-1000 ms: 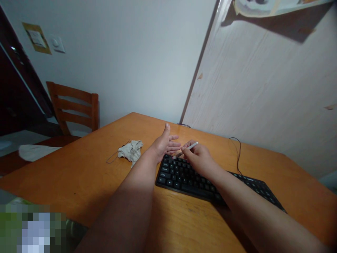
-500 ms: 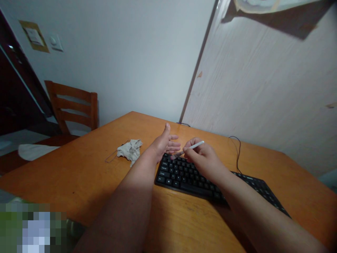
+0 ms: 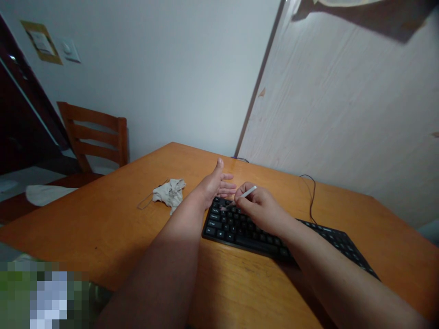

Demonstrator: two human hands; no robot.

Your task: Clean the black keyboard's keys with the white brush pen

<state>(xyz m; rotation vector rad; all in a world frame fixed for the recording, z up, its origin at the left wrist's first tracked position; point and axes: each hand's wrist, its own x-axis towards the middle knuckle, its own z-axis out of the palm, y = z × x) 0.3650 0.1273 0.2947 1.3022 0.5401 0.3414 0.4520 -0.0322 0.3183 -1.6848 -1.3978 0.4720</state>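
Note:
A black keyboard (image 3: 255,244) lies on the wooden table, its middle partly covered by my right hand and forearm. My right hand (image 3: 259,203) is closed around a small brush (image 3: 248,191) with a white handle. The bristles touch or hover just above the keys near the keyboard's upper left corner. Beside that corner is my left hand (image 3: 216,185), thumb up and fingers stretched out, holding nothing. Its lower edge rests at the keyboard's far left end. A crumpled grey cloth (image 3: 170,194) sits left of my left hand.
The wooden table (image 3: 137,237) reaches back to the wall. A black cable (image 3: 313,196) runs from the keyboard towards the back. At the left stands a wooden chair (image 3: 94,135). A thin loop of wire or string lies by the cloth.
My right hand has shifted slightly left with the brush, whose bristles have moved a little left and down over the keys. My left hand has stayed nearly in place.

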